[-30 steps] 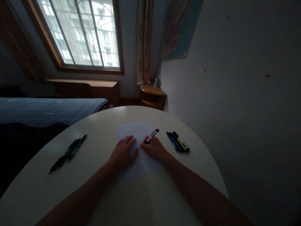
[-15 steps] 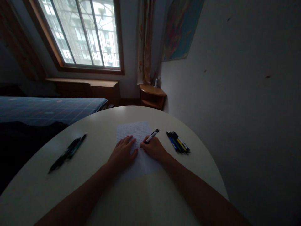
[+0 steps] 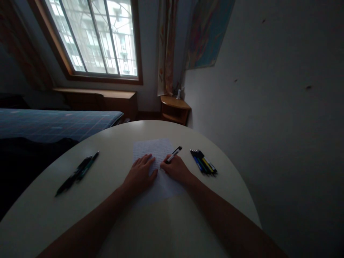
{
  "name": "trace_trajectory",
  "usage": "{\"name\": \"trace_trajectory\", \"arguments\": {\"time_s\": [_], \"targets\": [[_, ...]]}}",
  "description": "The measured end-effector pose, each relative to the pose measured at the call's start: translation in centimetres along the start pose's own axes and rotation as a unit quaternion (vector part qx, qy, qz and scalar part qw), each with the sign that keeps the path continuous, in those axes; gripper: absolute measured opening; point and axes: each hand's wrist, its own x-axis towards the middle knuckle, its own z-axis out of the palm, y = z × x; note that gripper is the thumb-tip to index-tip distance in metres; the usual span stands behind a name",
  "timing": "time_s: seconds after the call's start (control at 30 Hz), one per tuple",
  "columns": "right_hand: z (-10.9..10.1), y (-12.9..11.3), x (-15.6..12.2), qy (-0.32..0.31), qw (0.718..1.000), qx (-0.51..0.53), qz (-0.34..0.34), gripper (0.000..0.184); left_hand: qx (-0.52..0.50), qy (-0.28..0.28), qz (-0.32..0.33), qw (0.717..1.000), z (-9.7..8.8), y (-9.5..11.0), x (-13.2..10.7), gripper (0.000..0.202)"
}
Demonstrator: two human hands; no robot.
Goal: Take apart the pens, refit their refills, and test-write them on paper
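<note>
A white sheet of paper (image 3: pixel 161 190) lies on the round table, its upper part covered in rows of handwriting. My left hand (image 3: pixel 141 173) rests flat on the paper's left side with the fingers spread. A black and white pen (image 3: pixel 174 155) is gripped in my right hand (image 3: pixel 176 169), tilted up to the right. Its tip is hidden behind my fingers, close to the written lines. To the right of that hand several pens (image 3: pixel 203 162) lie side by side, with blue, yellow and white parts. More dark pens (image 3: pixel 77 172) lie in a loose group on the left.
The pale round table (image 3: pixel 220 200) stands close to a white wall (image 3: pixel 282 125) on my right. Beyond its far edge are a corner shelf (image 3: pixel 175 103) and a wooden desk (image 3: pixel 118 94) below the window. A bed (image 3: pixel 59 123) is at the left.
The view has shifted very slightly. Both hands, the pen and the paper keep practically the same places.
</note>
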Motion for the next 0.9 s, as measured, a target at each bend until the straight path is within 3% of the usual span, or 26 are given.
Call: {"name": "trace_trajectory", "arguments": {"time_s": [0.37,0.9], "targets": [[0.17,0.17,0.0,-0.015,1.0,0.004,0.018,0.007,0.003,-0.002,-0.001,1.0,-0.07,0.03,0.03,0.051],[0.06,-0.2,-0.13,0.012,1.0,0.016,0.019,0.01,0.003,-0.001,-0.001,1.0,-0.03,-0.05,-0.03,0.053]]}}
